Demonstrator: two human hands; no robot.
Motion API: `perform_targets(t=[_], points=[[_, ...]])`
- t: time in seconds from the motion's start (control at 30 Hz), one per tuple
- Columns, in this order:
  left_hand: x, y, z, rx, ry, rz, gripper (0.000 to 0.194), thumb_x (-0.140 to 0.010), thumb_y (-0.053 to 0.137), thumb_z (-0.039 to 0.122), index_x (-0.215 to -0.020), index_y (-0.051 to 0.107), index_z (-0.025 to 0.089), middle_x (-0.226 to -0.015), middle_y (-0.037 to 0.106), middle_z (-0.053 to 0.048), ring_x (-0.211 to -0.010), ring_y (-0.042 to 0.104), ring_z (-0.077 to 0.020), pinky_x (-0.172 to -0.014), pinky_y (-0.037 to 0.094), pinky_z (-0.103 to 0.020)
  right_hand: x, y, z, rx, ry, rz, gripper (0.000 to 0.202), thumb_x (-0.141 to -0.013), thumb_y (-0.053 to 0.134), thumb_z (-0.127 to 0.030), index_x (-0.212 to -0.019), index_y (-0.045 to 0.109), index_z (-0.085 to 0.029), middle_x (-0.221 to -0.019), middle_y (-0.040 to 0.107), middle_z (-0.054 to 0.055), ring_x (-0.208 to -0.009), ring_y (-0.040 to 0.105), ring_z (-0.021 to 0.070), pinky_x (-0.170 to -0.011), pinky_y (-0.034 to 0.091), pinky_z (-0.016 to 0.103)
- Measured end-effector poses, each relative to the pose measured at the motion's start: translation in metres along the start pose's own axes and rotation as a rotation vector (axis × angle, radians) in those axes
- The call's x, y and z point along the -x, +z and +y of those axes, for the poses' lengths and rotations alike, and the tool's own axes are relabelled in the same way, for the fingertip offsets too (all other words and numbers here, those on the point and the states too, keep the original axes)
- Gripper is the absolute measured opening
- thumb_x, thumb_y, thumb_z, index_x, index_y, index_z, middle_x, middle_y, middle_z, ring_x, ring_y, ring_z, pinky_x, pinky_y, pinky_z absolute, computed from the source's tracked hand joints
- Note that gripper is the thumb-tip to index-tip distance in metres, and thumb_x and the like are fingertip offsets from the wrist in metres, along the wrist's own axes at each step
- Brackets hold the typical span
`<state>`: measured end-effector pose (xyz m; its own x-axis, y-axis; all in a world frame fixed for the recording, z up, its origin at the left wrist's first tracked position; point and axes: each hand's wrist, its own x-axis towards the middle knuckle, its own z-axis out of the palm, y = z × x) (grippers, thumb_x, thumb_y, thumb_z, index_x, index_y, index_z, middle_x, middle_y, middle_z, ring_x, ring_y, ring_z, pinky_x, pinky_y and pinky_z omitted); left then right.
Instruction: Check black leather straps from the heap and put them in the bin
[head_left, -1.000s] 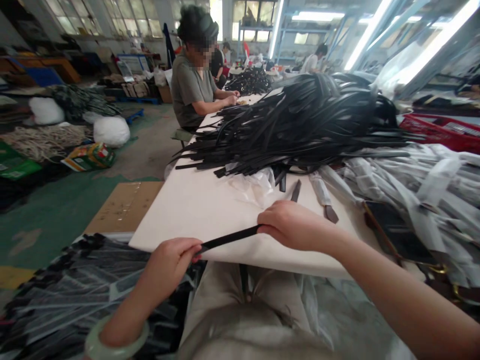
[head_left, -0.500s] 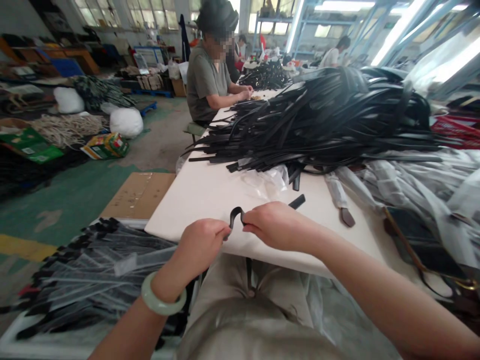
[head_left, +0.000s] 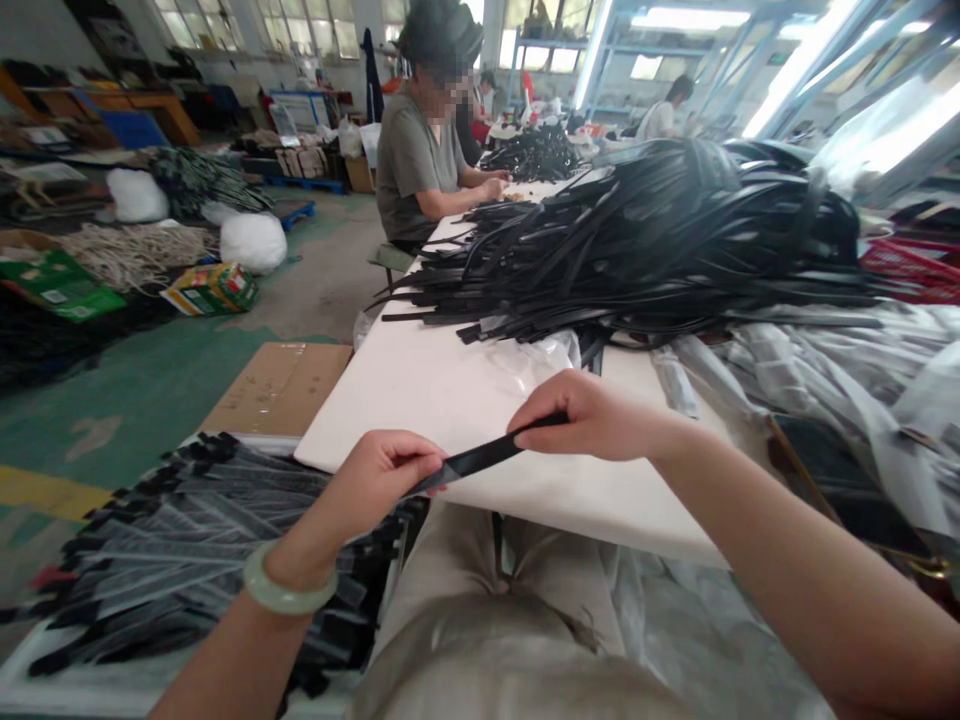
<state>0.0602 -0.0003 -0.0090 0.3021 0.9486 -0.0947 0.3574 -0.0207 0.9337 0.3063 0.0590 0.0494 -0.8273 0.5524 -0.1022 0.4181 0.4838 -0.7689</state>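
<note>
Over the near edge of the broad, white-topped desk [head_left: 390,400], we hold a flat, narrow black strap [head_left: 486,455] stretched between our two bare hands. The fingers of our left hand [head_left: 386,478] are closed in a pinch, thumb on top, at the strap's lower end; the fingers of our right hand [head_left: 585,415] are closed too, thumb laid along its higher part over the desk. With a grip at each side, the span between runs straight and slanting, which seems to keep its face flat and open to our view. Working right above the desk's edge probably lets our forearms come in freely from both sides. Low beside the desk's near left corner lies a layered stack of black strips in clear plastic sleeves [head_left: 202,530], well placed, we judge, for our left arm to reach. A big, tangled heap of shiny black straps [head_left: 660,240] fills the desk's far part, likely pushed back so the near part gives us room. Crumpled clear plastic film [head_left: 540,365] rests on the desk just before that heap, and long, pale, plastic-wrapped strips [head_left: 832,375] cover its right side.
</note>
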Motion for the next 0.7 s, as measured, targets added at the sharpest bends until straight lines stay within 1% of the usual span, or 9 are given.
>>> perform_targets(t=[0.07, 0.17, 0.27, 0.33, 0.4, 0.5, 0.57, 0.63, 0.7], points=[[-0.004, 0.003, 0.006, 0.006, 0.017, 0.0, 0.03, -0.081, 0.059, 0.039, -0.073, 0.073, 0.014, -0.066, 0.073, -0.005, -0.062, 0.064, -0.0173, -0.057, 0.048, -0.023, -0.011, 0.011, -0.01, 0.103, 0.004, 0.028, 0.02, -0.088, 0.057, -0.025, -0.084, 0.072, -0.012, -0.064, 0.056, -0.001, -0.057, 0.042, 0.0102, -0.053, 0.029, 0.024], [-0.005, -0.008, 0.01, -0.042, 0.041, 0.029, 0.027, -0.082, 0.06, 0.034, -0.067, 0.072, 0.016, -0.065, 0.071, -0.003, -0.063, 0.062, -0.0151, -0.06, 0.046, -0.022, -0.013, 0.012, -0.014, 0.263, 0.07, 0.007, 0.023, -0.092, 0.054, -0.03, -0.09, 0.069, -0.012, -0.074, 0.065, 0.004, -0.063, 0.05, 0.013, -0.057, 0.032, 0.025], [-0.001, -0.022, 0.01, -0.118, 0.042, 0.047, 0.021, -0.082, 0.062, 0.028, -0.067, 0.073, 0.017, -0.064, 0.071, 0.0, -0.062, 0.061, -0.0135, -0.06, 0.044, -0.02, -0.005, -0.002, -0.011, 0.276, 0.16, -0.068, 0.025, -0.094, 0.048, -0.028, -0.082, 0.065, -0.014, -0.065, 0.06, 0.001, -0.056, 0.048, 0.0118, -0.054, 0.031, 0.024], [0.0, -0.023, 0.011, -0.143, 0.048, 0.033, 0.021, -0.082, 0.062, 0.028, -0.069, 0.074, 0.017, -0.065, 0.071, 0.0, -0.062, 0.061, -0.0139, -0.059, 0.044, -0.02, -0.006, -0.006, -0.011, 0.229, 0.159, -0.065, 0.023, -0.093, 0.05, -0.025, -0.079, 0.064, -0.014, -0.059, 0.056, -0.002, -0.053, 0.047, 0.0108, -0.052, 0.03, 0.023], [0.0, -0.018, 0.014, -0.136, 0.076, 0.029, 0.023, -0.083, 0.06, 0.029, -0.07, 0.074, 0.017, -0.066, 0.072, -0.001, -0.063, 0.062, -0.0146, -0.059, 0.045, -0.021, -0.014, -0.001, -0.015, 0.214, 0.122, -0.05, 0.021, -0.092, 0.053, -0.024, -0.078, 0.066, -0.014, -0.057, 0.054, -0.003, -0.052, 0.045, 0.01, -0.052, 0.029, 0.023], [0.001, -0.012, 0.016, -0.149, 0.121, 0.049, 0.025, -0.084, 0.057, 0.029, -0.069, 0.072, 0.016, -0.064, 0.069, -0.001, -0.062, 0.06, -0.0142, -0.057, 0.043, -0.021, -0.028, 0.015, -0.022, 0.262, 0.065, -0.013, 0.02, -0.091, 0.056, -0.023, -0.078, 0.067, -0.013, -0.061, 0.058, -0.002, -0.054, 0.045, 0.0096, -0.054, 0.028, 0.024], [0.005, -0.016, 0.014, -0.207, 0.115, 0.065, 0.027, -0.085, 0.055, 0.03, -0.068, 0.07, 0.016, -0.06, 0.065, 0.001, -0.058, 0.057, -0.0132, -0.055, 0.041, -0.021, -0.032, 0.021, -0.024, 0.263, 0.079, -0.019, 0.02, -0.092, 0.056, -0.024, -0.079, 0.067, -0.014, -0.063, 0.062, -0.001, -0.055, 0.047, 0.0099, -0.054, 0.028, 0.024], [0.011, -0.024, 0.01, -0.264, 0.092, 0.094, 0.028, -0.086, 0.055, 0.031, -0.067, 0.068, 0.017, -0.057, 0.062, 0.002, -0.055, 0.054, -0.0126, -0.052, 0.039, -0.021, -0.035, 0.023, -0.027, 0.237, 0.109, -0.03, 0.021, -0.093, 0.055, -0.024, -0.078, 0.067, -0.014, -0.06, 0.062, -0.001, -0.054, 0.048, 0.0099, -0.054, 0.029, 0.024], [0.017, -0.032, 0.008, -0.319, 0.093, 0.152, 0.029, -0.086, 0.054, 0.033, -0.064, 0.066, 0.017, -0.057, 0.06, 0.002, -0.054, 0.053, -0.013, -0.052, 0.038, -0.022, -0.042, 0.029, -0.032, 0.237, 0.095, 0.009, 0.022, -0.092, 0.056, -0.021, -0.075, 0.067, -0.014, -0.058, 0.06, -0.001, -0.053, 0.047, 0.0098, -0.054, 0.029, 0.024]])
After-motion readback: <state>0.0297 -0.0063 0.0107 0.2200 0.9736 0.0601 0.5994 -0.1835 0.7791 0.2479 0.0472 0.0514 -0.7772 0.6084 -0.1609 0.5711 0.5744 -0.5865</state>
